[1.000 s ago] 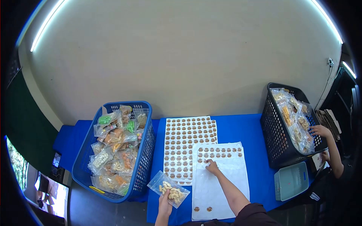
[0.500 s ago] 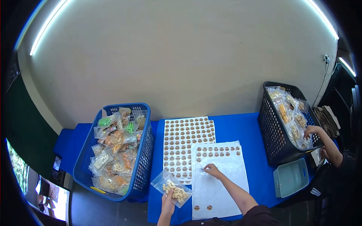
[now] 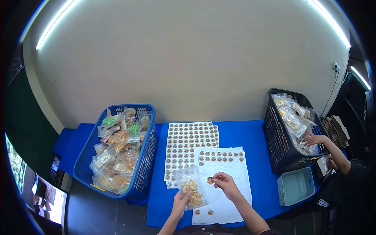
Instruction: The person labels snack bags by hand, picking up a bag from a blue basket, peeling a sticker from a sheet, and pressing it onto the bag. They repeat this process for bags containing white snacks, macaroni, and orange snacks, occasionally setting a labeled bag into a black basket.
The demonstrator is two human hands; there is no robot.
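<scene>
My left hand (image 3: 181,202) grips a clear plastic bag of pale curled snacks (image 3: 192,192) by its lower left side, above the blue table. Just to its right, my right hand (image 3: 227,184) pinches a small round brown sticker (image 3: 210,180) between thumb and finger. Beneath that hand lies a white sticker sheet (image 3: 231,203), mostly bare, with rows of round stickers along its top and two near its bottom left. A fuller sticker sheet (image 3: 188,141) lies behind, partly covered by it.
At left stands a blue basket (image 3: 145,156) heaped with bagged snacks. A black basket (image 3: 274,141) of snack bags stands at right, with another person's hand (image 3: 313,139) in it. A pale green bin (image 3: 296,187) sits in front of that basket.
My right hand has come off the sheet toward the bag, now with a round sticker in its fingers. The bag has turned more upright and shifted right. The other person's hand has moved left.
</scene>
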